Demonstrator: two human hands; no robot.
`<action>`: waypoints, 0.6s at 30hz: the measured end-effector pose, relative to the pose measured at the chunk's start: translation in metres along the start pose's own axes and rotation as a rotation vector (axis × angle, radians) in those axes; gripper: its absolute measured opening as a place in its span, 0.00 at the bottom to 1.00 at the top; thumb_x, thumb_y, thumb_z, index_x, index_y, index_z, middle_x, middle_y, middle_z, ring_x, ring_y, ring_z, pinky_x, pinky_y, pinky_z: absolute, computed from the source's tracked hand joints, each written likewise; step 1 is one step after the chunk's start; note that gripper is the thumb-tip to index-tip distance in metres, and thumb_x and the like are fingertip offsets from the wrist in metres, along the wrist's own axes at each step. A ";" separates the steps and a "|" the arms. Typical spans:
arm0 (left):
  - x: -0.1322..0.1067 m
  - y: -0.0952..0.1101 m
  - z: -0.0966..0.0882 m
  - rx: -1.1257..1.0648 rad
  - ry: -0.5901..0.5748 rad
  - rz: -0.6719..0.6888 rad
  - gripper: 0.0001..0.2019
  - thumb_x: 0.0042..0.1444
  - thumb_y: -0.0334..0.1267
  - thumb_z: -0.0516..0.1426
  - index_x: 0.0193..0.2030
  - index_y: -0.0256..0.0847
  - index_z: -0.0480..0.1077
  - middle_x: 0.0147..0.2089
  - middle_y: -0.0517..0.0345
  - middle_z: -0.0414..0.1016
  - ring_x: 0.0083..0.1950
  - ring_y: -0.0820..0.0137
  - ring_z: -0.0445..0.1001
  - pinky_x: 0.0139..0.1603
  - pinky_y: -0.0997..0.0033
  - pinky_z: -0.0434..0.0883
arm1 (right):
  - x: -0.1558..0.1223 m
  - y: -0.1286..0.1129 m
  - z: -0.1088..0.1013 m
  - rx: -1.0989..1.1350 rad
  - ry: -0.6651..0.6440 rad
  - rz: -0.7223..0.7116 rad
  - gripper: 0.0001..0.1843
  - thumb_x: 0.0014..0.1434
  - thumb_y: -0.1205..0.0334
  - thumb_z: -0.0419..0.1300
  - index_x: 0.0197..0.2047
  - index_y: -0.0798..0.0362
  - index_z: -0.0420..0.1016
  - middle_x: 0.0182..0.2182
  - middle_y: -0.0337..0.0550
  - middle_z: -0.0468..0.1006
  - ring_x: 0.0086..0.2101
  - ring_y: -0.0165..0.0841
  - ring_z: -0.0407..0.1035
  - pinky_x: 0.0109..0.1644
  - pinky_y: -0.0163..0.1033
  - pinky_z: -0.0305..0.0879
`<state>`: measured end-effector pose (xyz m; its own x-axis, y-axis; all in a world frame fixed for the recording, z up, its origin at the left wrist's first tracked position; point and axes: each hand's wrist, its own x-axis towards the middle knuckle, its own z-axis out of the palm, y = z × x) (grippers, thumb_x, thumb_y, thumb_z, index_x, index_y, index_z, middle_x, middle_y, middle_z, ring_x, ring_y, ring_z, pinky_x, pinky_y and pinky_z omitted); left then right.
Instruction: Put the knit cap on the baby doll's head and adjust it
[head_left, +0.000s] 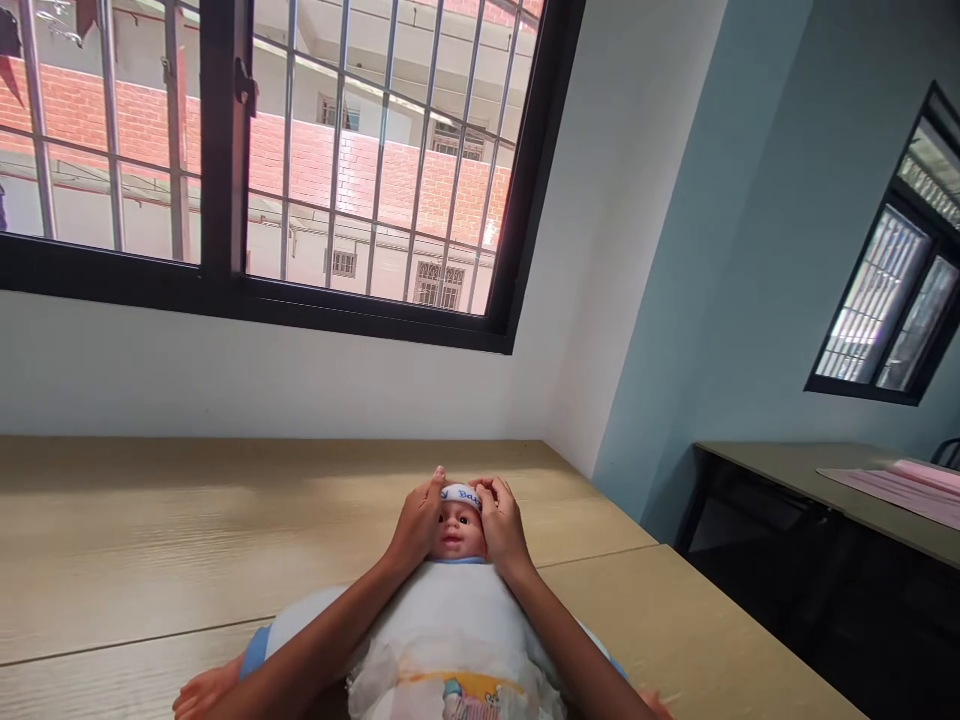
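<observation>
The doll (450,620) appears to lie on its back on the counter (187,520), placed centrally before the person, its head toward the window (375,180) and its arms spread to both sides. This position brings the head between the hands and leaves the face exposed. The left hand (421,515) and right hand (502,518) are cupped at opposite sides of the head, fingers bent, at the ends of the visible stretch of a white band (463,494) with blue lettering across the forehead. The paired hold is judged to keep the head from rolling and to bear evenly on the band. Whether the fingertips pinch the band or merely press against it cannot be told. The forearms pass over the doll's sleeves, with the shirt lying between them.
</observation>
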<state>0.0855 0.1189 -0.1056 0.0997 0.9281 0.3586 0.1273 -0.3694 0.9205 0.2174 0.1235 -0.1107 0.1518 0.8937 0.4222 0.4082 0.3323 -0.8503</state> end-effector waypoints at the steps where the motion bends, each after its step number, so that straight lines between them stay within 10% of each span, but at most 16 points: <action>1: 0.000 0.000 0.000 -0.025 0.014 -0.005 0.28 0.59 0.54 0.40 0.36 0.36 0.74 0.40 0.49 0.77 0.45 0.61 0.72 0.50 0.64 0.65 | -0.001 0.004 0.000 0.011 -0.009 0.011 0.12 0.56 0.63 0.43 0.37 0.55 0.67 0.40 0.48 0.71 0.42 0.33 0.66 0.49 0.37 0.63; 18: -0.016 -0.002 -0.017 0.094 0.213 0.070 0.08 0.46 0.40 0.53 0.29 0.38 0.68 0.33 0.55 0.71 0.33 0.68 0.69 0.30 0.72 0.67 | -0.016 0.009 -0.004 0.205 0.063 -0.085 0.10 0.51 0.62 0.55 0.36 0.55 0.73 0.37 0.46 0.75 0.37 0.35 0.69 0.40 0.38 0.64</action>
<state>0.0671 0.1056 -0.1109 -0.0976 0.8854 0.4545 0.2201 -0.4262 0.8774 0.2217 0.1108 -0.1236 0.1836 0.8415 0.5081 0.2312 0.4654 -0.8544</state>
